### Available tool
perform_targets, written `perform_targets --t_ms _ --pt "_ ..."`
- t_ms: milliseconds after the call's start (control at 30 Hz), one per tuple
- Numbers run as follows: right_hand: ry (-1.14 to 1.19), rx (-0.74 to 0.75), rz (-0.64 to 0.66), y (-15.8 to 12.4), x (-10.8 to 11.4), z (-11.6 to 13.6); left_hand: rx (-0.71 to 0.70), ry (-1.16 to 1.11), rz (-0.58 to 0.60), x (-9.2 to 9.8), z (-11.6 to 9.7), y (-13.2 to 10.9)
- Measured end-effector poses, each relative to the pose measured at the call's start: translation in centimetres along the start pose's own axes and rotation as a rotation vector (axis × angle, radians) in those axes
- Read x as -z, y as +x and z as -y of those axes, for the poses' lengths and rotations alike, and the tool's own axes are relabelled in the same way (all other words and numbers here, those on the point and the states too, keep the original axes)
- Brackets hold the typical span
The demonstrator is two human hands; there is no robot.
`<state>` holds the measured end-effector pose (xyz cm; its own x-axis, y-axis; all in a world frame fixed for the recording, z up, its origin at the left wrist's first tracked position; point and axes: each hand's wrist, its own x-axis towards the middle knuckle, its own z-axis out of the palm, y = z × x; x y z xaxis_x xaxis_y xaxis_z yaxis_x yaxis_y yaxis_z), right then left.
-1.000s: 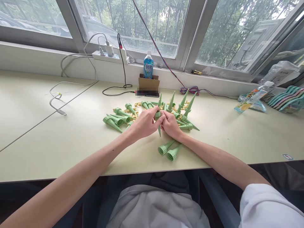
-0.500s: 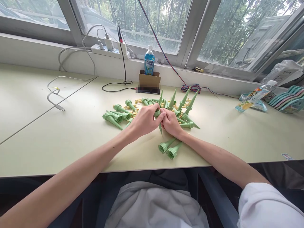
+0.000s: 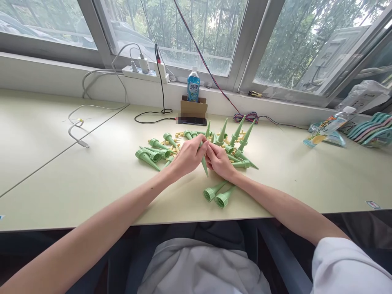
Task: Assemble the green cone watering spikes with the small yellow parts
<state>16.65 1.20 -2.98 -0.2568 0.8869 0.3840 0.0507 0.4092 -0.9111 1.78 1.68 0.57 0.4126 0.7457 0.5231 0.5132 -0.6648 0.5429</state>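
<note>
My left hand [image 3: 190, 154] is closed round a green plastic watering spike [image 3: 205, 166], whose pointed end slants down below the fingers. Pressed up against it, my right hand [image 3: 219, 160] has its thumb and fingers pinched together at the spike's side; whatever they hold is hidden. Two more green spikes [image 3: 222, 199] lie near my right wrist with their threaded open ends towards me. Behind and beside both hands is a loose pile of green spikes [image 3: 155, 154], some standing point up, such as one spike [image 3: 237, 132] on the right. Small yellow plastic parts [image 3: 169, 141] are scattered among them.
A phone [image 3: 196, 121] lies before a cardboard holder [image 3: 193, 109], with a blue-labelled bottle [image 3: 193, 85] behind. Cables [image 3: 80, 122] run over the table's left side from a power strip [image 3: 143, 74]. At right are a tilted drink bottle [image 3: 329, 126] and pastel hangers [image 3: 372, 128].
The spike in my left hand has tilted, its tip now lower and slightly left. My hands stay together. The whole view has shifted slightly.
</note>
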Motion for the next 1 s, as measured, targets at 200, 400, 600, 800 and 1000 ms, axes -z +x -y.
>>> perform_targets --t_ms 200,400,600,800,1000 --pt "0.158 -0.075 0.052 0.02 -0.16 0.22 -0.115 0.095 -0.020 -0.35 0.54 -0.11" --pt "0.096 -0.039 -0.031 0.03 -0.59 0.20 -0.016 0.042 -0.072 -0.38 0.49 -0.02" --pt "0.053 0.004 -0.198 0.37 -0.11 0.01 0.139 -0.155 -0.009 0.03 0.11 0.24" --pt "0.018 0.008 -0.231 0.24 -0.01 0.10 0.180 -0.313 0.065 -0.18 0.86 0.42" --pt "0.063 -0.026 -0.183 0.15 -0.03 0.17 0.085 -0.170 0.019 -0.01 0.96 0.33"
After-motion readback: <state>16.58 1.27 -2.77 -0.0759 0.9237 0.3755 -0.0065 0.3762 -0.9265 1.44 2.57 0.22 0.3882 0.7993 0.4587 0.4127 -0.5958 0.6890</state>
